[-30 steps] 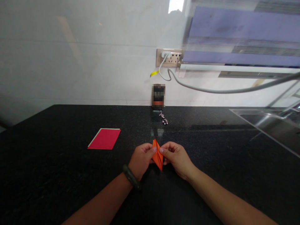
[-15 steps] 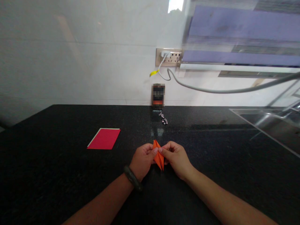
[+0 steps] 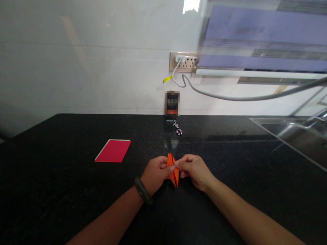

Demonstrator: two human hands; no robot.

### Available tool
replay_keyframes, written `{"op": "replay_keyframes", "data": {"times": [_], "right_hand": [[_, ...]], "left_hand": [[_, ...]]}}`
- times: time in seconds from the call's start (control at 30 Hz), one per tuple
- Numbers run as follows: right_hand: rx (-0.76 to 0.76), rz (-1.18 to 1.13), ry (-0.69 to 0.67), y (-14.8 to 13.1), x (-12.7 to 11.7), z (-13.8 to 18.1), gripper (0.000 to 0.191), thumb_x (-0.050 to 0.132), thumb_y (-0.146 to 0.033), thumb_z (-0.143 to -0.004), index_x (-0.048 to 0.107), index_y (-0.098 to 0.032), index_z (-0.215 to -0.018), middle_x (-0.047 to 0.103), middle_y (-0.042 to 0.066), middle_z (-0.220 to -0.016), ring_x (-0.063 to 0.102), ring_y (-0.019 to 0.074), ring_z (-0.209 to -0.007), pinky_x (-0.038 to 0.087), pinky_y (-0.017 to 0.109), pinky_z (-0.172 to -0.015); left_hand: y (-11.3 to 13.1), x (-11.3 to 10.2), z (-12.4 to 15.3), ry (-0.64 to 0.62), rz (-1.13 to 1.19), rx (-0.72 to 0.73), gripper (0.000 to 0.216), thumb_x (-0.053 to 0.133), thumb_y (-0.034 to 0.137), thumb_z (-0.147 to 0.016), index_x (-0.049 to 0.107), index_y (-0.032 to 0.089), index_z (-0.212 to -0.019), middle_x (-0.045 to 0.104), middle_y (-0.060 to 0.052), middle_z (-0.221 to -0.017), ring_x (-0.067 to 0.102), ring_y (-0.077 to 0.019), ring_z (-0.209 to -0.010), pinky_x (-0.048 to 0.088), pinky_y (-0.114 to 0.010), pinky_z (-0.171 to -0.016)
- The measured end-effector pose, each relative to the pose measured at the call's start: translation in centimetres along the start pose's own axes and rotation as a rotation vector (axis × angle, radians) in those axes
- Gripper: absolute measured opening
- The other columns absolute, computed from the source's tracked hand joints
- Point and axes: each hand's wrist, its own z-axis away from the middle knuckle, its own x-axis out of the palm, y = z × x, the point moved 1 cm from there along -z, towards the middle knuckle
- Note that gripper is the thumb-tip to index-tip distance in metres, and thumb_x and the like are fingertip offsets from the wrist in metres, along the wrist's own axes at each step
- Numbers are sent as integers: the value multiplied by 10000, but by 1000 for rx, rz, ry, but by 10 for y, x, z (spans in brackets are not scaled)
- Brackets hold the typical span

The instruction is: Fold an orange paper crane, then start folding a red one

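A piece of folded orange paper (image 3: 175,177), narrow and pointed at both ends, is held over the black countertop (image 3: 76,204). My left hand (image 3: 157,173) grips it from the left, its thumb lying across the middle of the paper. From the other side my right hand (image 3: 195,170) pinches the paper's right edge between thumb and fingers. Both thumbs nearly meet at the centre. Behind the paper, some fingertips of each hand are hidden. A dark bangle (image 3: 143,191) circles my left wrist.
Left of my hands lies a stack of red paper (image 3: 113,151) with a white edge. A phone-like object (image 3: 172,103), blurred out, leans on the wall with a beaded strap (image 3: 178,129). A sink (image 3: 301,132) is at right; a grey cable (image 3: 230,98) hangs from the wall socket (image 3: 189,63).
My left thumb has slid right across the paper's middle. My right hand has shifted slightly right and down, still pinching the edge. The folded paper has barely moved.
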Motion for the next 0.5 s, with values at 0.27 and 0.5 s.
{"op": "replay_keyframes", "data": {"times": [0.27, 0.5], "right_hand": [[-87, 192, -10, 0, 0, 1, 209, 726, -258, -549, 564, -127, -528, 559, -28, -448, 458, 45, -365, 351, 170, -379], [-172, 224, -122, -1, 0, -1, 186, 706, -284, -591, 610, -133, -641, 568, -30, -532, 451, 46, -411, 364, 180, -404]], "left_hand": [[-4, -1, -1, 21, -73, -3, 205, 654, 246, -604, 539, 133, -732, 636, -4, -626, 627, -168, -634, 470, -284, -614], [-4, -4, -2, -36, -132, 71, 177, 603, 231, -653, 528, 138, -783, 636, -18, -675, 616, -163, -652, 460, -286, -629]]}}
